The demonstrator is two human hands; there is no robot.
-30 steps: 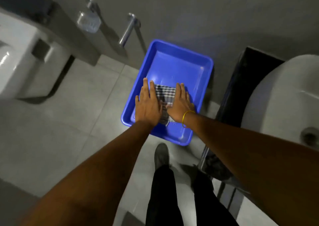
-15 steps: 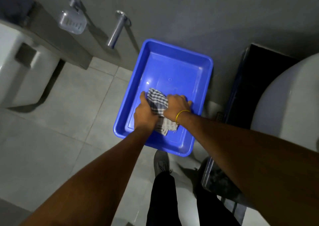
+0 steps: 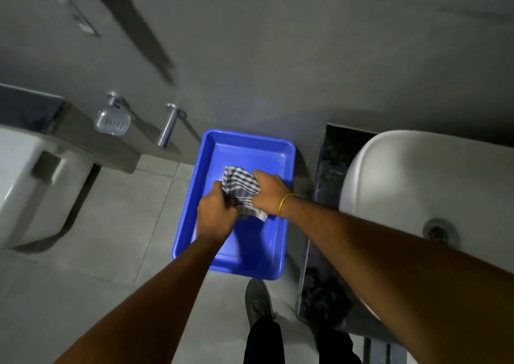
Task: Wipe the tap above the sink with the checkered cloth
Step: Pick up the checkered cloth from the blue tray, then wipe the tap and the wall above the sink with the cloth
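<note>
The black-and-white checkered cloth (image 3: 241,189) is bunched up above the blue plastic tub (image 3: 251,149) on the floor. My left hand (image 3: 215,214) grips its near-left end and my right hand (image 3: 270,194), with a yellow band on the wrist, grips its right side. The white sink (image 3: 411,177) is at the right with its drain (image 3: 436,231) showing. The tap above the sink is out of view.
A dark stone counter edge (image 3: 322,196) runs between tub and sink. A metal holder (image 3: 167,125) and a soap dish (image 3: 111,121) stick out of the grey wall. A white toilet (image 3: 25,174) stands at the left. My shoe (image 3: 257,299) is just below the tub.
Both hands went from lying flat on the cloth in the tub to closing on it and lifting it up. The view has tilted up, showing more wall and sink.
</note>
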